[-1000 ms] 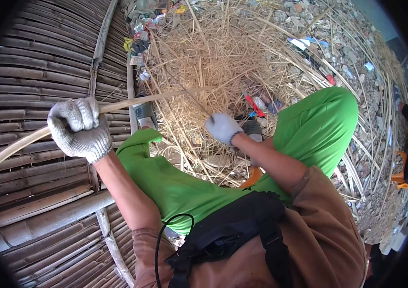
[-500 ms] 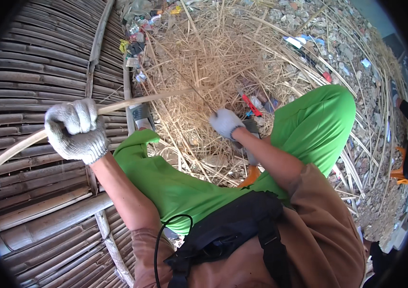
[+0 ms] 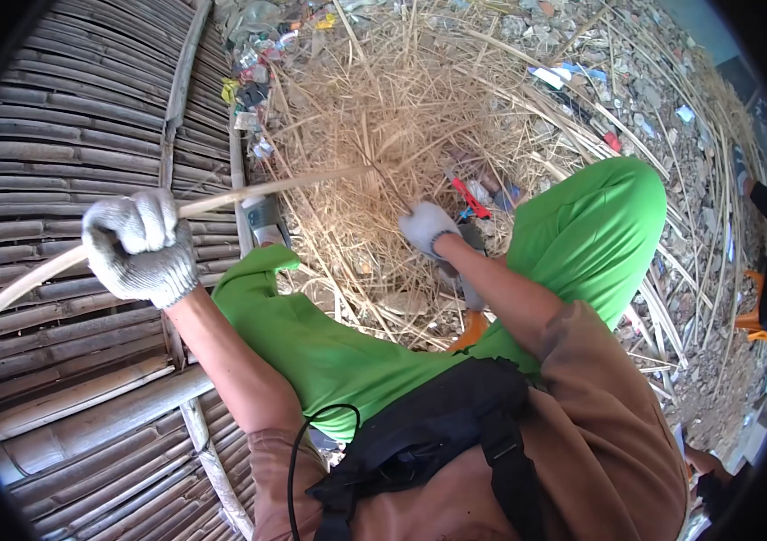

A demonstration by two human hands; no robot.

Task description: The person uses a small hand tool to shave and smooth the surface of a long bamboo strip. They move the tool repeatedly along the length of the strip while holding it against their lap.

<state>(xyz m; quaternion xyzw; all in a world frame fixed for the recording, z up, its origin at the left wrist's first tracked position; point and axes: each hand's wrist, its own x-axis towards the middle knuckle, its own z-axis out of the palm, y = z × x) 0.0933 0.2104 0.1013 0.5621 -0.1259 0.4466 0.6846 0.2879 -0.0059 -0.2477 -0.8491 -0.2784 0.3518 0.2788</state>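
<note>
A long pale bamboo strip point(image 3: 36, 287) runs through my left hand point(image 3: 137, 245), which wears a white knitted glove and has its fingers wrapped round it. The strip slopes up to the right, and its far end lies over the heap of shavings. In a matching glove, my right hand point(image 3: 427, 229) is closed beside my bent right knee. From it a thin dark blade point(image 3: 389, 187) points up and left to the strip's far end. Its handle is hidden in my grip, so I cannot make out the exact tool.
Curly bamboo shavings point(image 3: 347, 117) cover the ground in front. A slatted bamboo platform point(image 3: 59, 189) stands at the left. A red tool point(image 3: 471, 198) lies near my right hand. Cut strips point(image 3: 573, 140) and litter spread over the rubble. Another person's foot point(image 3: 756, 326) shows at the far right.
The blade in my right hand has swung to a steeper angle, its tip now nearer the strip's far end. My right hand shifted very slightly; my left hand stays nearly still.
</note>
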